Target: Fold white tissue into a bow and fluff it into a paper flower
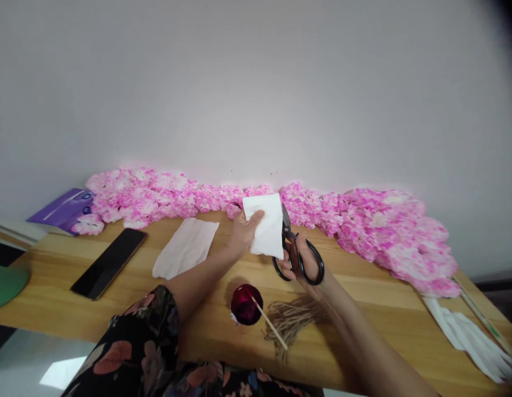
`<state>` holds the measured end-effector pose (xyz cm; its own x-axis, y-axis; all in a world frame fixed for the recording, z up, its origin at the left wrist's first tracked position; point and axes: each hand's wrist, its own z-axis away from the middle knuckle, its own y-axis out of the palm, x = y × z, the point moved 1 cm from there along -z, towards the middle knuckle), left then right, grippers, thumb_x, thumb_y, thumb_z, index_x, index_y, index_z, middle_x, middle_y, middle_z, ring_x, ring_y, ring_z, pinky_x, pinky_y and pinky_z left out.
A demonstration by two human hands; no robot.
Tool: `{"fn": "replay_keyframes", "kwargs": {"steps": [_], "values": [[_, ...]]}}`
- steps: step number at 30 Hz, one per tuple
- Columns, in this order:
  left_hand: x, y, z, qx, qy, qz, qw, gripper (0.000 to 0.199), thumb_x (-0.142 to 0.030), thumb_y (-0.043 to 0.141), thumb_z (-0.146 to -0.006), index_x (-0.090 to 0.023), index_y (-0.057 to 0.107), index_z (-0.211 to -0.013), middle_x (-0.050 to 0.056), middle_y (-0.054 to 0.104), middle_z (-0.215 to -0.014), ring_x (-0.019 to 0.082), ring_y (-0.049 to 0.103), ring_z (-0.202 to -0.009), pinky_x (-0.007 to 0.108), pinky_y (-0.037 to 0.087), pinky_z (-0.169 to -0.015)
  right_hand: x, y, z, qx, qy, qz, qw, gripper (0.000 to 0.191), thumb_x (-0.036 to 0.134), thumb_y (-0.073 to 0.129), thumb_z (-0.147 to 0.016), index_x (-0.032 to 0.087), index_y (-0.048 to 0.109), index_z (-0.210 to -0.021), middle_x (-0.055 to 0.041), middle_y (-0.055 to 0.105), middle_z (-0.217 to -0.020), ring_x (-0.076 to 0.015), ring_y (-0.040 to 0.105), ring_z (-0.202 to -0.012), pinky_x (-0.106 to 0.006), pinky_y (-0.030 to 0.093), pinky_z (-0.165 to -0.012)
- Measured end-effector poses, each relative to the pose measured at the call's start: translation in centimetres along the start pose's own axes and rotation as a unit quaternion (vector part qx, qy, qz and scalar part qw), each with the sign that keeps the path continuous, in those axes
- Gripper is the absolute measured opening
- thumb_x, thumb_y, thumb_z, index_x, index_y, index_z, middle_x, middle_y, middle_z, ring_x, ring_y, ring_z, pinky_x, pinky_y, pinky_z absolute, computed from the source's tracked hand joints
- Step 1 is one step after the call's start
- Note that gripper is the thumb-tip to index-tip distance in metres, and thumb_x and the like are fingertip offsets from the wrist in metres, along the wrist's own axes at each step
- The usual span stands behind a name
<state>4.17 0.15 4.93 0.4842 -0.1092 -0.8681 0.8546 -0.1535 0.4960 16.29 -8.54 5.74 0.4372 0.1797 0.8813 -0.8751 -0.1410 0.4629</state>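
L hand (243,236) grip pinching wht sheet (267,230), R hand (309,258) grip clasping blk scissors (288,234).

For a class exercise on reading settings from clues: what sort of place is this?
Probably a craft workspace: scissors in the right hand, a stick in a small dark-red pot, and pink, seemingly artificial flowers along a wooden table.

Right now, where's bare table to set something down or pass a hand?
Free: table between right forearm and white gloves; smaller patch between phone and left sleeve.
Crowded: back edge, lined with pink flowers; middle, with cup, stick, twine bundle, left hand holding white sheet, right hand holding scissors.
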Motion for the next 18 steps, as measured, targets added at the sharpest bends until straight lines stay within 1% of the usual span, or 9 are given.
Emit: {"fn": "replay_keyframes", "kwargs": {"steps": [5,8,11,14,18], "values": [[0.1,0.0,0.0,0.003,-0.001,0.006,1.0,0.035,-0.045,0.074,-0.067,-0.018,0.062,-0.087,0.008,0.072,-0.091,0.023,0.069,-0.08,0.031,0.054,-0.07,0.4,0.6,0.0,-0.026,-0.008,-0.02,0.999,0.052,0.069,0.056,-0.079,0.017,0.051,-0.073,0.0044,0.039,-0.06,-0.005,0.03,-0.045,-0.015,0.027,-0.035],[0.2,0.0,0.0,0.01,0.004,0.01,1.0,0.035,-0.045,0.074,-0.068,-0.018,0.062,-0.087,0.008,0.072,-0.09,0.022,0.069,-0.078,0.031,0.054,-0.068,0.3,0.7,0.0,-0.04,-0.017,-0.028,0.999,0.05,0.067,0.059,-0.078,0.018,0.054,-0.083,0.0057,0.038,-0.06,-0.0043,0.028,-0.044,-0.014,0.026,-0.034],[0.3,-0.2,-0.2,0.006,-0.001,-0.008,1.0,0.04,-0.048,0.074,-0.067,-0.018,0.061,-0.089,0.006,0.072,-0.083,0.021,0.067,-0.07,0.029,0.052,-0.06,0.0,0.2,0.0,-0.05,-0.013,-0.016,0.999,0.05,0.067,0.06,-0.077,0.019,0.055,-0.091,0.0079,0.035,-0.057,-0.0033,0.023,-0.04,-0.013,0.021,-0.03],[0.3,-0.4,-0.3,-0.001,-0.004,-0.021,1.0,0.04,-0.049,0.074,-0.065,-0.017,0.061,-0.086,0.005,0.071,-0.079,0.018,0.066,-0.064,0.026,0.05,-0.056,-0.1,-0.5,-0.1,-0.038,-0.003,0.002,0.999,0.049,0.065,0.062,-0.077,0.019,0.055,-0.092,0.0087,0.033,-0.056,-0.0028,0.019,-0.038,-0.013,0.018,-0.028],[0.2,-0.4,-0.2,0.011,-0.015,-0.034,0.999,0.037,-0.051,0.073,-0.066,-0.02,0.061,-0.083,0.005,0.071,-0.078,0.019,0.065,-0.062,0.028,0.051,-0.056,-0.1,-0.9,-0.1,-0.007,0.009,-0.036,0.999,0.053,0.069,0.06,-0.075,0.02,0.056,-0.094,0.006,0.04,-0.06,-0.0048,0.027,-0.043,-0.014,0.025,-0.032]]}}
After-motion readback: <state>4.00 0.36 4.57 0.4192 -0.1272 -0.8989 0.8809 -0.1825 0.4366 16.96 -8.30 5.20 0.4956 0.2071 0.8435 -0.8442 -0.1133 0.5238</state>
